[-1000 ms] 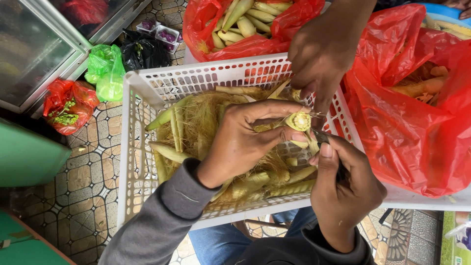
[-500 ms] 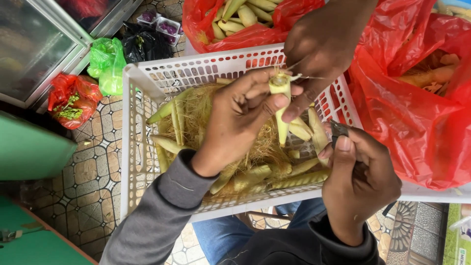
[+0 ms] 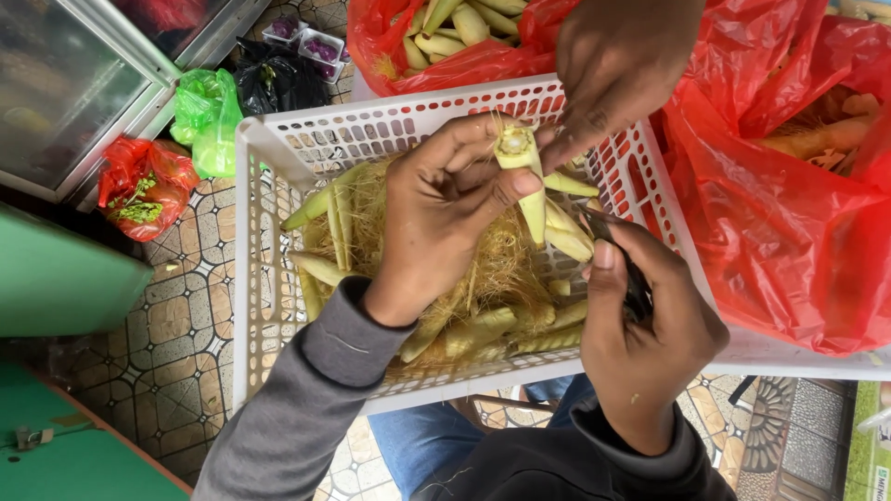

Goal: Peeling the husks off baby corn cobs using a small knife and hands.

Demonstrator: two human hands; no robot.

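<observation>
Baby corn (image 3: 527, 176), half-peeled, sits pinched in our left hand (image 3: 445, 218); our right hand (image 3: 650, 325) grips a small knife (image 3: 633, 278); husks fill the basket (image 3: 269, 278), more remain.

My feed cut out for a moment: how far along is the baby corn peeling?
Done: peeled pale baby corn fills the red plastic bag above the white plastic basket. In hand: the left hand holds a half-husked yellow-green ear; the right hand grips a dark knife; another person's hand touches the tip. Left: unpeeled ears among silk in the basket.
</observation>
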